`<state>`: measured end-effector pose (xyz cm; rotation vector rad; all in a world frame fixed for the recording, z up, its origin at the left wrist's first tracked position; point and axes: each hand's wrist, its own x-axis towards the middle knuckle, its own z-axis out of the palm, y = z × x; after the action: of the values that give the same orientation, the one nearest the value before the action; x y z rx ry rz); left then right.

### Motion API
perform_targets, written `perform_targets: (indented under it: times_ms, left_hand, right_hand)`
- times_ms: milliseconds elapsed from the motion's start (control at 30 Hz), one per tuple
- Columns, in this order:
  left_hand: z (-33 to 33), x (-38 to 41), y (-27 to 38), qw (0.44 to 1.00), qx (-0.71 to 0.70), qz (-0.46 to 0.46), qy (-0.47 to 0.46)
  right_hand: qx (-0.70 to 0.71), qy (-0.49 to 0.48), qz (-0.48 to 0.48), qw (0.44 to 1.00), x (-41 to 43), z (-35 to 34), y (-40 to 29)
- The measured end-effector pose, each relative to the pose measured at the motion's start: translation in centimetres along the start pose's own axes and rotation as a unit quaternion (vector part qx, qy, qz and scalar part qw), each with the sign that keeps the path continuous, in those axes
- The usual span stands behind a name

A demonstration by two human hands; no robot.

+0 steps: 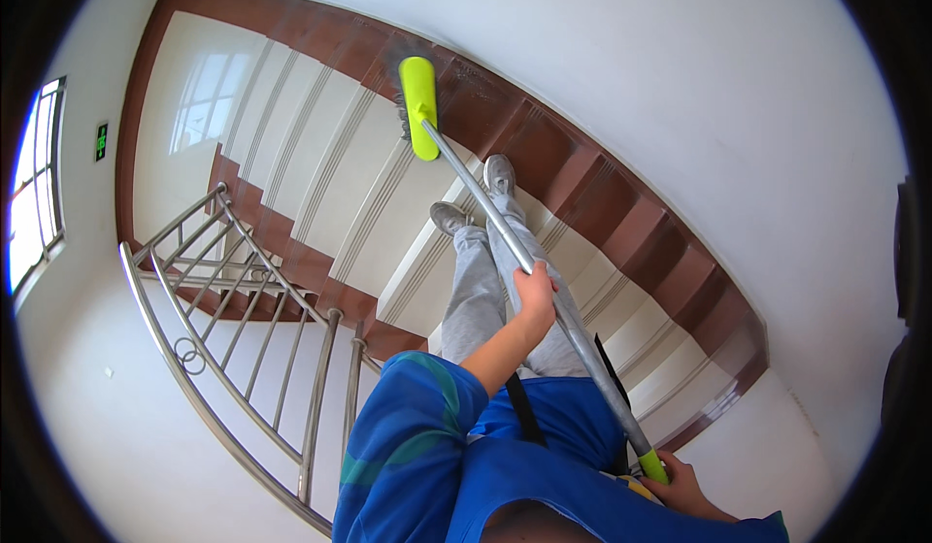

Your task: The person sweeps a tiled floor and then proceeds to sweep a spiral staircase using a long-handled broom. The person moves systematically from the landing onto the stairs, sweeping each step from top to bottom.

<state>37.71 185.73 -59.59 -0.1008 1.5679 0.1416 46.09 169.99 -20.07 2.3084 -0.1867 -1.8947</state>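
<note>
My left hand (536, 294) is closed around the middle of the grey metal pole (477, 186) of a long-handled mop or brush. Low at the right, my right hand (678, 486) holds the lime-green grip (652, 465) at the pole's near end. The lime-green head (419, 106) has dark grey fibres or bristles (403, 102) showing along its left side and far end. It lies across the stair steps where the cream treads (378, 124) meet the red-brown border (466, 110) by the wall. Its underside is hidden.
My grey shoes (499, 174) are on the stairs. Metal railing (313, 390) runs along the left. A white wall (655, 70) borders the steps on the right. Beyond the lower steps is a shiny landing (200, 99). A barred window (36, 186) and a green-lit sign (101, 141) are at far left.
</note>
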Motion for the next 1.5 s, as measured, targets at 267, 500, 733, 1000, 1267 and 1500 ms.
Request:
perform_targets:
  times_ms: [267,500,733,1000,1267,1500]
  left_hand:
    - [-2.1,-0.5,-7.1,0.992,0.107,-0.064,-0.018]
    - [-0.4,2.8,-8.4,0.988,0.143,-0.065,-0.009]
    - [5.0,11.5,-4.4,0.993,0.113,-0.030,-0.009]
    - [3.9,16.2,6.6,0.993,0.011,0.098,0.069]
    - [-2.7,13.1,11.4,0.956,-0.212,-0.073,-0.187]
    - [-0.9,10.6,1.0,0.949,-0.150,-0.202,-0.192]
  right_hand:
    - [0.205,-0.107,0.208,0.951,-2.7,0.9,0.9]
    - [-0.026,-0.025,0.053,0.998,0.0,0.7,1.8]
    - [-0.071,0.058,-0.149,0.985,8.2,-1.9,-2.1]
    - [-0.185,0.030,-0.194,0.963,15.0,-5.2,-8.9]
    - [0.081,-0.135,-0.137,0.978,11.8,-0.3,-3.1]
    - [0.201,-0.104,-0.055,0.972,4.8,2.7,4.4]
